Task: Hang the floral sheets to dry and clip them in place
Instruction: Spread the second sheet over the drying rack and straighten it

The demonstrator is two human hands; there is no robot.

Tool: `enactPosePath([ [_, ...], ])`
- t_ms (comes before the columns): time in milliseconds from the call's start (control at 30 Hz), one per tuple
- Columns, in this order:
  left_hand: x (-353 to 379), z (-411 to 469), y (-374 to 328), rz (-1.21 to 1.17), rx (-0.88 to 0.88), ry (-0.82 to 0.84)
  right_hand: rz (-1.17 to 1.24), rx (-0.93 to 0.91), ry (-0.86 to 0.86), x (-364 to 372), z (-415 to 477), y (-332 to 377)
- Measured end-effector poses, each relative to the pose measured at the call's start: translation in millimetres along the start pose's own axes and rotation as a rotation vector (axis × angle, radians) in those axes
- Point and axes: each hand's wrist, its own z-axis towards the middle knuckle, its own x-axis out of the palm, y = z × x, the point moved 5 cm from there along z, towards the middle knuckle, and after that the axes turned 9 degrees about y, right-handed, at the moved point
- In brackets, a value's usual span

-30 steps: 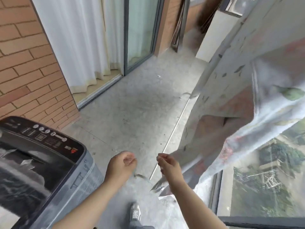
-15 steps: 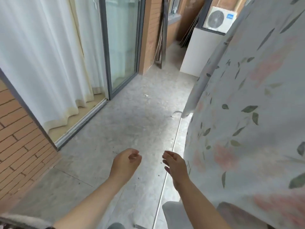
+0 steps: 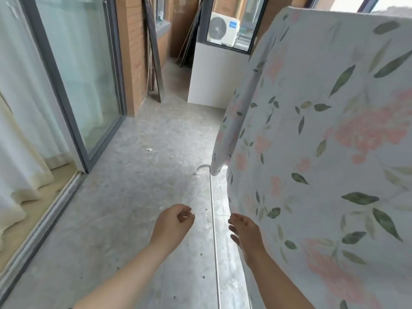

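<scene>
While floral sheet (image 3: 323,152) hangs at R, filling that side, its L edge borders open strip of concrete floor (image 3: 133,208) running fwd. L hand (image 3: 172,221) loosely curled, empty. R hand (image 3: 245,230) relaxed, fingers spread, just beside sheet edge; contact unclear. Thin white rod (image 3: 213,219) runs along floor btwn 2 hands. Glass door (image 3: 78,74) + curtain (image 3: 20,130) at L. AC unit (image 3: 221,27) at far end, blue label unreadable.

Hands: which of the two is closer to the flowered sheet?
The right hand, right at the floral sheet's hanging edge; the left hand hovers over bare floor, across the white pole from it.
</scene>
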Motion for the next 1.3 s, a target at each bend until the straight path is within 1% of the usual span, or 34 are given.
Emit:
enactPosePath([
  [167,-83.1,96.6,23.0,-0.002,0.004,0.082,0.105,0.038,-0.076,83.5,52.9,37.5],
  [233,-105.0,128.1,27.1,0.016,0.018,0.109,0.127,0.042,-0.111,105.3,70.0,49.2],
  [467,-136.8,215.7,43.4,-0.007,0.046,0.213,0.134,0.052,-0.254,139.2,123.1,76.6],
  [767,-173.0,349.9,56.4,0.028,0.074,0.308,0.238,0.087,-0.348,181.5,235.8,98.4],
  [1033,-243.9,461.7,63.1,0.070,0.081,0.314,0.241,0.082,-0.330,254.3,341.1,151.6],
  [1167,-272.4,528.6,63.0,0.081,0.113,0.375,0.239,0.071,-0.380,286.6,391.0,172.9],
  [1300,-305.9,609.0,70.7,0.076,0.165,0.451,0.280,0.058,-0.467,331.1,444.7,191.7],
])
